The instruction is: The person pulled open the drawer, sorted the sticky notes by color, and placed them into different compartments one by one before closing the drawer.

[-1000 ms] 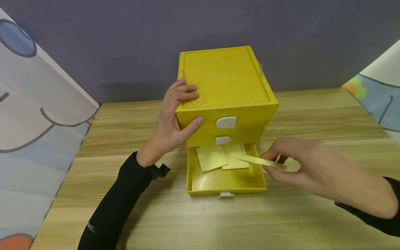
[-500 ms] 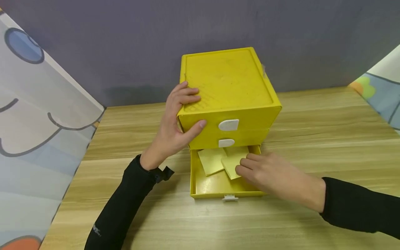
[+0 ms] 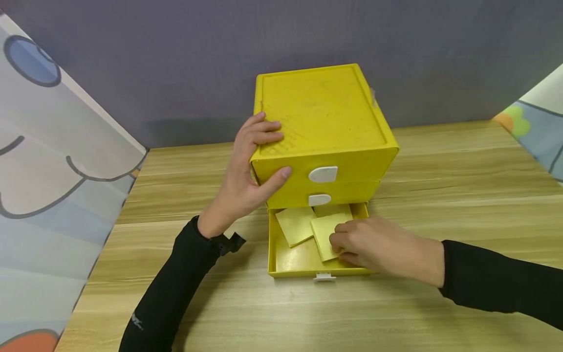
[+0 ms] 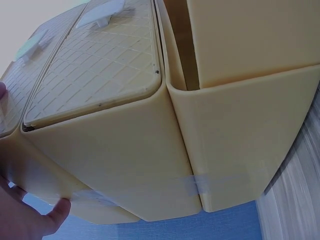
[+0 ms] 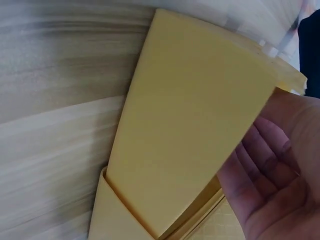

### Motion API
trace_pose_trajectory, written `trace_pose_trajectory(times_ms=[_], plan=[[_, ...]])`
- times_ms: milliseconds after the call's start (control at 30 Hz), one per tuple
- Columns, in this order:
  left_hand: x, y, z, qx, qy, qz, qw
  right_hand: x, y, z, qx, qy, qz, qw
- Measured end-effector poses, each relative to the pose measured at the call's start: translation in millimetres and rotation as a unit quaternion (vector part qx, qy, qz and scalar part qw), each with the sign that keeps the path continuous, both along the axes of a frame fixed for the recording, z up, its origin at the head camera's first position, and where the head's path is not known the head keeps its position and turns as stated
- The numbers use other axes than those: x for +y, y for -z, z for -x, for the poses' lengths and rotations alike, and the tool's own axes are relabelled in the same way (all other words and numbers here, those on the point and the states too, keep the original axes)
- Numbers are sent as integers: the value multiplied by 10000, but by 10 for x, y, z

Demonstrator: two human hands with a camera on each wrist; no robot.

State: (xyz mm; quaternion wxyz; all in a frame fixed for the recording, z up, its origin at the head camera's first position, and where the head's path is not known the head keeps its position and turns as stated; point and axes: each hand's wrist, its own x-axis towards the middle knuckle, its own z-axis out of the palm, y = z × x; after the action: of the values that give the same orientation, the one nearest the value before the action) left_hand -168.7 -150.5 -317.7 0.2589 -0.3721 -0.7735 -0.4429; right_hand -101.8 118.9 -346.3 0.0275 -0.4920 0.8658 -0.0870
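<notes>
A yellow desktop drawer box [image 3: 321,107] stands at the back of the wooden tabletop, its lowest drawer [image 3: 292,264] pulled out. My left hand [image 3: 246,176] holds the box's front left corner, fingers over the top and thumb across the front. Three pale yellow sticky note pads lie in the drawer: a left pad [image 3: 295,226], a back pad [image 3: 332,209] partly covered, and a front pad [image 3: 324,233] overlapping them. At that front pad's right edge, my right hand [image 3: 374,244] pinches with curled fingers. In the right wrist view, the drawer's side wall [image 5: 185,115] hides the pads.
Two upper drawers with white pull tabs [image 3: 323,174] are closed. A grey wall [image 3: 198,73] rises right behind the box. Cartoon-printed panels [image 3: 39,161] border the table on both sides.
My right hand has brought the front pad from the drawer's right side down into it, over the others, shifting it slightly toward the drawer front. My left hand keeps its place on the box.
</notes>
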Motion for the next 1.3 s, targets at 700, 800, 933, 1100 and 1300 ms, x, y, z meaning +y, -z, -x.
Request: trace_pose_trajectory(times_ms=[700,800,933,1100,1300], plan=[[-28,4,-6,2,20,-55,10000,25,-75,-557,-1227,-729,1181,9827],[-40,0,-16,32,24,-51,10000,-6,29,-688,-2027,-958,798,9713],[-42,-2,-30,116,29,56,9999,-34,195,-733,-2109,-863,604,9718],[-39,2,-31,106,14,53,9999,-48,339,-710,-1652,-599,1011,9792],[-46,-5,-24,65,-42,25,10000,-63,408,-670,-816,-746,1362,9845]])
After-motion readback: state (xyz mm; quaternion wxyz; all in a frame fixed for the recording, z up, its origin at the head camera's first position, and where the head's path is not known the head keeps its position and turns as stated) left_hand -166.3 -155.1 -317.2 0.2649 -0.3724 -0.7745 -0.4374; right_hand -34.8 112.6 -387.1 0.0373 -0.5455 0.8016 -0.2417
